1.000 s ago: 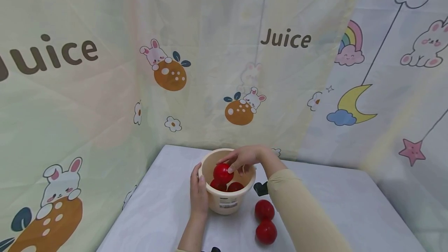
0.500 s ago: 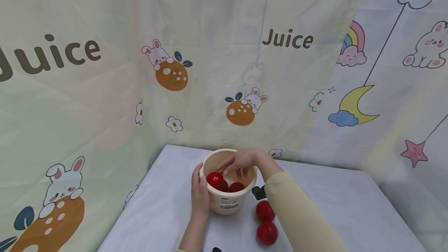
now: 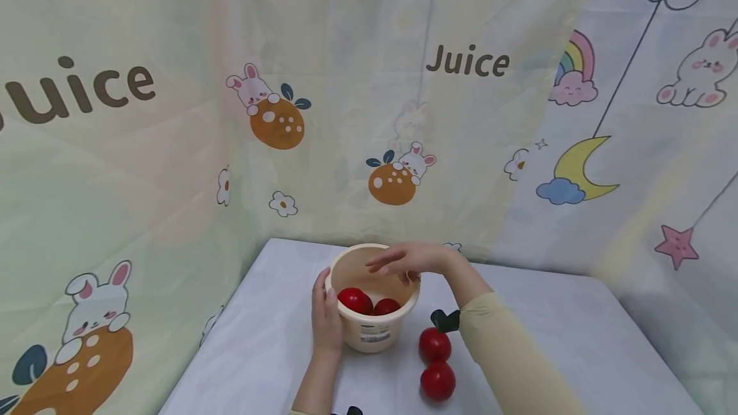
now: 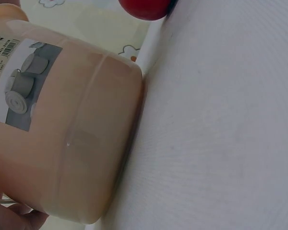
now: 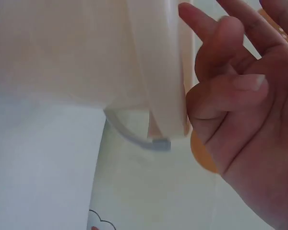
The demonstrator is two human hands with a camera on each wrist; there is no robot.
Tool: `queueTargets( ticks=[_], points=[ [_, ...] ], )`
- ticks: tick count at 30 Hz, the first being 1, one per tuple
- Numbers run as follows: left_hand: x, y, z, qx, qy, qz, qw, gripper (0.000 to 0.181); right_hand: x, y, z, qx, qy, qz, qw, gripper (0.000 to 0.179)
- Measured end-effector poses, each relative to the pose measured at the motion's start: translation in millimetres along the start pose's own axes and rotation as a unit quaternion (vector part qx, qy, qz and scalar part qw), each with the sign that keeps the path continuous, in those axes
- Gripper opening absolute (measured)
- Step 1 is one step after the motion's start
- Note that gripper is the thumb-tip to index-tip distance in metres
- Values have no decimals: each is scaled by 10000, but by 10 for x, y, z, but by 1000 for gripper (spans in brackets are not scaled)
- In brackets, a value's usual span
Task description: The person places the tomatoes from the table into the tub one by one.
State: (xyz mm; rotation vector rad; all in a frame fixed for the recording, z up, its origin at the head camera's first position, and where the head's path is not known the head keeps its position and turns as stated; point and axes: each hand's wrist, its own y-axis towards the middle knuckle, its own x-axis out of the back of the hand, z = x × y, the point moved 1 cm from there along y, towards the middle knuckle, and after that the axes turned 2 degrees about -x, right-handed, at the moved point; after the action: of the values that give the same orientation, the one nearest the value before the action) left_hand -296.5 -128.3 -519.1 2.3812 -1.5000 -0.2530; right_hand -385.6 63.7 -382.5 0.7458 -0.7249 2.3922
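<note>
A cream plastic bucket (image 3: 371, 336) stands upright on the table in the head view. My left hand (image 3: 326, 319) grips its left side, with curled fingers (image 4: 21, 218) showing beside the wall in the left wrist view. Inside lie glossy red balls (image 3: 354, 300), at the left and front; some overlap, so their number is hard to tell. Over the bucket's right rim hovers my right hand (image 3: 412, 259), its fingers loose and holding nothing. In the right wrist view that hand (image 5: 259, 105) is beside the rim. Two more red balls (image 3: 437, 381) touch each other right of the bucket.
A white-covered table (image 3: 553, 338) carries everything. Printed cloth (image 3: 323, 114) hangs behind it and on both sides. A black strap piece (image 3: 445, 321) sits by my right forearm. The bucket's grey handle (image 5: 134, 138) hangs at its side in the right wrist view.
My right hand has let go of a red ball inside the bucket, and the ball has settled at the left. The hand has since risen and drawn back right. My left hand stays put.
</note>
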Motion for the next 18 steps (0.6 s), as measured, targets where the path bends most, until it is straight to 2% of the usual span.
queueTargets(
  ticks=[6,10,16,18],
  points=[
    [7,17,15,-16,2,-8,10000,42,53,-229,-148,233,415,-317,9984,35],
    [1,14,24,-13,3,29,10000,43,53,-386,-295,384,553,-680,9954,38],
    [-3,11,15,53,-11,43,10000,42,-8,-611,-522,559,982,-1385,9839,39],
    [-6,10,12,94,-11,41,9999,41,-56,-683,-616,500,1155,-1578,9794,40]
  ],
)
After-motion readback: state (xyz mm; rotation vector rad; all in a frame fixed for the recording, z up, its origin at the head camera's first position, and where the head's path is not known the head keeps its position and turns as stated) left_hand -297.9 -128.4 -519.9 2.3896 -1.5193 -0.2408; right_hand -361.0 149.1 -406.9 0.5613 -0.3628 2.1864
